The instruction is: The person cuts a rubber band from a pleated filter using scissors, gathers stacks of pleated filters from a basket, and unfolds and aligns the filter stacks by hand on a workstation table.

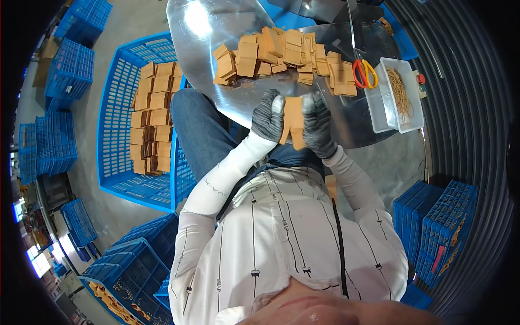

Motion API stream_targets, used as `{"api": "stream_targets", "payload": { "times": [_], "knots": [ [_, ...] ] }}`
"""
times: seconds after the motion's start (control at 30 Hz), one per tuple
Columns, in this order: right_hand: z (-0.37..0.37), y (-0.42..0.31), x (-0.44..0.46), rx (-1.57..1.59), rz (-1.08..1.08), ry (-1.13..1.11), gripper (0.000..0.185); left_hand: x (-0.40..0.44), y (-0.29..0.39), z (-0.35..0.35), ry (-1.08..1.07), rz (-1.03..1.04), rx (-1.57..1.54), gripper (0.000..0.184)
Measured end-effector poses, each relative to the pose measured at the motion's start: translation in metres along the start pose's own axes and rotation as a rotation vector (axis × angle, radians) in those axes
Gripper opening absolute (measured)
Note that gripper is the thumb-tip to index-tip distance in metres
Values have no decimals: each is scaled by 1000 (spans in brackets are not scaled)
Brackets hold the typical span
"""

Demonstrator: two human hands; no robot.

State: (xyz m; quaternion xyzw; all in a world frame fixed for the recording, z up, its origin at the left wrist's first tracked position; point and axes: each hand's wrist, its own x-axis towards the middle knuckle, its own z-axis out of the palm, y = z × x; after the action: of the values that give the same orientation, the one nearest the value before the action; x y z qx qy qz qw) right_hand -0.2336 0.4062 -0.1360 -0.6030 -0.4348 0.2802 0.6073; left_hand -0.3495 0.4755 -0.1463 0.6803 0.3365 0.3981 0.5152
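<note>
Both hands wear grey knit gloves with pale fingertips. My left hand is closed on the left side of a small bundle of flat brown cardboard-like pieces. On the opposite side my right hand grips the same bundle, thumb along its face. The lower end of the bundle parts into two flaps. It is held above the near edge of a shiny metal table, in front of my lap. Behind the hands lies a heap of similar brown pieces, some in stacks.
At the left a blue crate holds rows of brown stacks. Scissors with red and yellow handles lie right of the heap, beside a white tray of tan strands, perhaps rubber bands. More blue crates stand at both sides, near a corrugated wall.
</note>
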Motion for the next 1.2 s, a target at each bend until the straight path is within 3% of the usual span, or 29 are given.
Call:
{"api": "stream_targets", "payload": {
  "times": [0.03, 0.07, 0.1, 0.13, 0.17, 0.23, 0.27, 0.3, 0.33, 0.4, 0.43, 0.47, 0.53, 0.57, 0.6, 0.63, 0.7, 0.73, 0.77, 0.8, 0.87, 0.93, 1.0, 1.03, 1.07, 1.1, 1.13, 1.2],
  "knots": [
    [-3, -1, 1, 123, 42, -22, 33, 2, 0, 0, -40, -31, -117, 36],
    [-4, 7, -1, -7, -88, 36, 31, 3, 0, 1, -81, -65, -235, 32],
    [-11, 6, 1, 87, 109, -71, 33, 4, 0, 1, -118, -97, -354, 28],
    [-23, 4, 3, 180, 308, -181, 37, 3, -1, -7, -320, -325, -808, 28],
    [-38, 22, 9, 132, 201, -244, 37, 2, -2, -15, -436, -653, -1196, 28],
    [-67, 56, 21, 51, -24, -350, 40, -2, -9, 12, -372, -542, -1163, 32],
    [-66, 51, 25, -32, -116, -225, 37, -5, -48, 33, -246, -268, -618, 33],
    [-64, 44, 28, -124, -196, -92, 37, 2, -69, 42, -304, -22, -69, 33],
    [-67, 29, 42, -43, -64, -88, 37, 7, -88, 52, -249, 221, 481, 35],
    [-81, 15, 81, 7, 128, -57, 44, 27, -66, 54, -308, 88, 759, 38],
    [-88, 9, 102, 33, 223, -38, 47, 41, -66, 68, -363, -56, 748, 40],
    [-94, 24, 121, -281, -54, -29, 47, 55, -66, 83, -413, -199, 745, 42],
    [-114, 47, 135, -1066, -325, 6, 60, 66, -71, 72, -519, -155, 1015, 44],
    [-124, 59, 143, -1418, -463, 98, 66, 58, -43, 49, -370, -129, 1004, 45],
    [-132, 67, 145, -1442, -453, 66, 60, 53, -28, 33, -225, -103, 989, 45],
    [-134, 63, 142, -1500, -281, -4, 55, 52, -32, 26, -171, -39, 1022, 45],
    [-147, 83, 137, -1555, -342, 9, 42, 46, -40, 19, -85, 103, 1083, 44],
    [-143, 82, 133, -1561, -359, 21, 39, 39, -30, 12, -103, 83, 874, 35],
    [-141, 79, 127, -1569, -372, 29, 36, 32, -4, -15, -266, 59, 720, 35],
    [-148, 83, 119, -1257, -246, 34, 33, 19, 7, -40, -230, 104, 575, 32],
    [-96, 32, 94, -1440, -507, 22, 30, -4, 6, -102, -29, 104, 374, 25],
    [-48, -5, 55, -1420, -382, -21, 29, -10, -33, -190, 341, -28, 210, 17],
    [-8, -18, 26, -1150, -431, -134, 27, -18, -113, -275, 841, -180, -69, 11],
    [-1, -4, 13, -850, -297, -197, 25, -28, -148, -324, 986, -586, -274, 15],
    [5, -1, 8, -824, -291, -266, 24, -51, -200, -359, 563, -910, 388, 15],
    [24, -7, 2, -796, -285, -330, 23, -75, -254, -394, 67, -1040, 1064, 20],
    [34, -6, -1, -766, -194, -368, 22, -101, -273, -407, -734, -809, 1729, 22],
    [49, -2, -6, -705, -16, -433, 20, -166, -409, -418, -735, -1014, 1618, 21]
  ]
}}
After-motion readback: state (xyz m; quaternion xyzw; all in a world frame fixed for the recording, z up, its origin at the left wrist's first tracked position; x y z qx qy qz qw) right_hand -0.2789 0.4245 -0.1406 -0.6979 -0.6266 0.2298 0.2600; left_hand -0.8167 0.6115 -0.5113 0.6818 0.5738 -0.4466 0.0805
